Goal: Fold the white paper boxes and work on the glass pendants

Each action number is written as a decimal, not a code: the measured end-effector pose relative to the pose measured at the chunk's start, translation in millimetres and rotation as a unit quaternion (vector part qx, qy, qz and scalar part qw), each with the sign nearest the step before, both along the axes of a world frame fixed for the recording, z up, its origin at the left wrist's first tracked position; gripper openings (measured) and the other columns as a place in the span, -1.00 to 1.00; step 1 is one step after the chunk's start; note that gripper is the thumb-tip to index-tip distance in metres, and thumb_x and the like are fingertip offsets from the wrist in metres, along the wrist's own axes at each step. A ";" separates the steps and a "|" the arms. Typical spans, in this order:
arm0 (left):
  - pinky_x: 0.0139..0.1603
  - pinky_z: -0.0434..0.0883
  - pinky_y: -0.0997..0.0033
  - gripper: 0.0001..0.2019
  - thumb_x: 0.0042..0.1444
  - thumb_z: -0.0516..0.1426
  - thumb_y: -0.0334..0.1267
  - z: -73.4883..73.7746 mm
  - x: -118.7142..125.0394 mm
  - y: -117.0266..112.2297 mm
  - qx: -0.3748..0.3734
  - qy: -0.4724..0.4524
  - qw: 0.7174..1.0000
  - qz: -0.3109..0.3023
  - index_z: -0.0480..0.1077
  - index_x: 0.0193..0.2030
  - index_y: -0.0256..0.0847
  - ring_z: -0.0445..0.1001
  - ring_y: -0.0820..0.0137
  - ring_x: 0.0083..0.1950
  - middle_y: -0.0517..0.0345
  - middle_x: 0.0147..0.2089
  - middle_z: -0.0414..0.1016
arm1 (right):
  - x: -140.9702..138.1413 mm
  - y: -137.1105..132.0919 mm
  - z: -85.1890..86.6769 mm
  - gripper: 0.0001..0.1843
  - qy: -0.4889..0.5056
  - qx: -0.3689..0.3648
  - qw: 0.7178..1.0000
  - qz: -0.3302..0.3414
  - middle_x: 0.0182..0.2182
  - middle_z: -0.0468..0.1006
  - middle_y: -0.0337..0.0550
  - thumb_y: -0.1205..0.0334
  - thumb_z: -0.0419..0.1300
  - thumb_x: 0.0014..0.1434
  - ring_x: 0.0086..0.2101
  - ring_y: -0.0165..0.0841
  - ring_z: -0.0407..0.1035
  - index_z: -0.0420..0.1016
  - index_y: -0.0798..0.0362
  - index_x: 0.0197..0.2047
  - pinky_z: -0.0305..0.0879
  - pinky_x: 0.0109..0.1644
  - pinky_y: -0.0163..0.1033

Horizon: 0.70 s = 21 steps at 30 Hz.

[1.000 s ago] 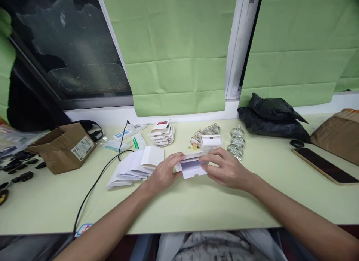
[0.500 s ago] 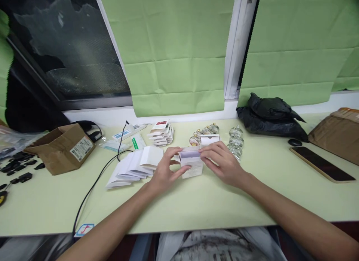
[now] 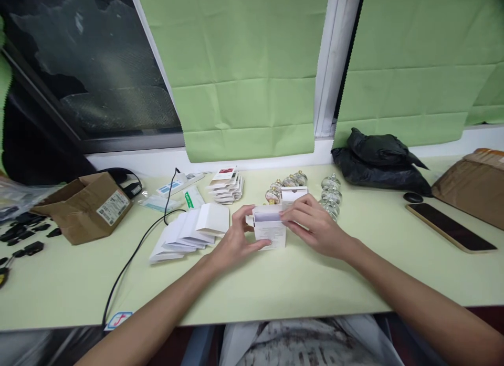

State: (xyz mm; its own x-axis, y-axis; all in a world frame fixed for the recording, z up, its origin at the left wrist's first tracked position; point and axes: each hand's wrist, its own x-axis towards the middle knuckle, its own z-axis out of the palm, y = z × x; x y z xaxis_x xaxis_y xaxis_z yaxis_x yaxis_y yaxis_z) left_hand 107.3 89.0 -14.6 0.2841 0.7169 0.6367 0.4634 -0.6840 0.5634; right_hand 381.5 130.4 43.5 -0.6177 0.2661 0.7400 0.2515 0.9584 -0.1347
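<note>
Both my hands grip a small white carton (image 3: 269, 230) that stands upright on the pale green table (image 3: 275, 287), its top flaps open. My left hand (image 3: 235, 242) pinches its left side and lower corner. My right hand (image 3: 315, 224) holds its right side, with fingers at the top flap. Just behind the carton stand several small glass bottles (image 3: 284, 186), another white carton (image 3: 293, 194) and a row of clear glass pieces (image 3: 329, 198). To the left lies a fanned pile of flat white cartons (image 3: 189, 232).
A stack of printed cards (image 3: 226, 186), a brown cardboard box (image 3: 88, 206) and a black cable (image 3: 137, 250) lie to the left. At right are a black plastic bag (image 3: 380, 161), a phone (image 3: 451, 227) and a brown parcel (image 3: 474, 185). Small black parts (image 3: 23, 234) sit at far left.
The carton went from lying flat under my hands to standing upright with its flaps up. My hands shifted to its two sides.
</note>
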 end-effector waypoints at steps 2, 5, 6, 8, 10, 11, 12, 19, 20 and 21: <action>0.13 0.64 0.04 0.00 0.17 0.40 -0.20 0.0 1.3 -1.8 -0.004 -0.008 1.000 0.005 -0.19 0.51 0.21 0.46 0.18 0.28 -0.12 0.48 0.01 | -0.1 -1.0 0.2 -0.82 0.005 -0.002 1.000 -0.005 -0.09 0.64 -0.09 0.42 0.18 0.43 -0.11 -0.17 0.36 0.49 -0.03 0.01 0.34 0.01 -0.01; 0.12 0.63 0.04 0.11 0.15 0.41 -0.18 5.7 3.3 -5.8 -0.074 -0.022 0.997 0.007 -0.32 0.55 0.21 0.55 0.22 0.17 -0.11 0.40 0.18 | -1.4 -2.3 -0.8 -0.84 0.006 -0.010 1.000 -0.022 -0.13 0.62 -0.07 0.39 0.17 0.45 -0.14 -0.18 0.34 0.48 -0.02 0.02 0.34 -0.02 -0.02; 0.12 0.62 0.05 0.16 0.13 0.43 -0.17 8.3 3.9 -7.1 -0.113 -0.024 0.993 0.007 -0.37 0.56 0.18 0.58 0.22 0.13 -0.10 0.36 0.27 | -1.8 -2.5 -1.2 -0.84 0.005 -0.013 1.000 -0.026 -0.14 0.62 -0.07 0.39 0.16 0.45 -0.15 -0.18 0.34 0.48 -0.01 0.02 0.34 -0.02 -0.02; 0.13 0.59 0.06 0.15 0.08 0.45 -0.15 12.8 4.8 -9.2 -0.196 -0.002 0.981 0.002 -0.27 0.57 0.07 0.60 0.18 0.10 -0.07 0.26 0.43 | -2.0 -2.7 -1.8 -0.85 0.015 -0.018 0.999 -0.030 -0.15 0.61 -0.07 0.39 0.15 0.45 -0.16 -0.18 0.34 0.48 -0.02 0.01 0.34 -0.01 -0.02; 0.14 0.56 0.09 -0.14 0.10 0.43 -0.11 14.9 5.3 -10.0 -0.243 0.043 0.969 0.013 0.11 0.45 -0.06 0.60 0.11 0.13 -0.06 0.19 0.53 | -1.6 -2.5 -2.2 -0.84 0.028 -0.029 0.999 -0.023 -0.15 0.60 -0.07 0.39 0.15 0.45 -0.15 -0.18 0.37 0.47 -0.02 0.01 0.35 -0.02 -0.03; 0.11 0.56 0.10 -0.33 0.14 0.40 -0.10 15.1 5.5 -10.0 -0.249 0.063 0.966 0.024 0.28 0.33 -0.11 0.60 0.10 0.12 -0.06 0.15 0.57 | -1.3 -2.4 -2.4 -0.84 0.040 -0.035 0.998 -0.021 -0.15 0.59 -0.06 0.40 0.14 0.45 -0.13 -0.17 0.39 0.47 -0.02 0.01 0.36 -0.02 -0.03; 0.09 0.55 0.12 -0.48 0.18 0.36 -0.10 14.9 5.5 -9.7 -0.244 0.075 0.966 0.035 0.37 0.23 -0.14 0.60 0.10 0.09 -0.05 0.11 0.59 | -1.0 -2.3 -2.5 -0.83 0.055 -0.039 0.997 -0.022 -0.15 0.59 -0.06 0.41 0.13 0.45 -0.12 -0.17 0.41 0.46 -0.03 0.01 0.36 -0.01 -0.02; -0.03 0.47 0.27 -0.64 0.26 0.24 -0.25 19.0 6.0 -9.0 -0.120 0.085 0.985 0.091 0.34 0.17 -0.09 0.54 0.25 -0.05 0.11 0.01 0.54 | 0.2 -1.6 -2.6 -0.75 0.125 -0.053 0.991 -0.014 -0.13 0.62 -0.07 0.45 0.08 0.45 -0.05 -0.13 0.49 0.47 -0.09 0.01 0.40 0.03 0.04; -0.03 0.47 0.29 -0.64 0.26 0.24 -0.27 20.0 6.2 -9.2 -0.116 0.087 0.985 0.093 0.33 0.17 -0.09 0.53 0.26 -0.04 0.12 0.02 0.53 | 0.5 -1.2 -2.8 -0.74 0.126 -0.052 0.991 -0.015 -0.13 0.63 -0.08 0.45 0.08 0.45 -0.05 -0.13 0.50 0.47 -0.10 0.00 0.40 0.03 0.04; -0.02 0.46 0.30 -0.63 0.26 0.23 -0.29 20.5 6.2 -9.4 -0.114 0.085 0.985 0.094 0.31 0.18 -0.08 0.53 0.26 -0.02 0.11 0.04 0.52 | 1.0 -0.9 -3.1 -0.74 0.125 -0.051 0.991 -0.017 -0.13 0.64 -0.08 0.45 0.08 0.45 -0.05 -0.13 0.50 0.48 -0.10 0.00 0.40 0.03 0.05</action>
State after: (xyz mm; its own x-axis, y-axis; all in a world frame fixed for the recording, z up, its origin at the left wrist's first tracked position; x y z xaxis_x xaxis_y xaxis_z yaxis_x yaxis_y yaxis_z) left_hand 113.5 79.6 5.9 0.2216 0.8858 0.4077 0.6714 -0.4418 0.5949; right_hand 382.5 129.6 40.5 -0.4078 0.3656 0.8367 0.2308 0.9279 -0.2929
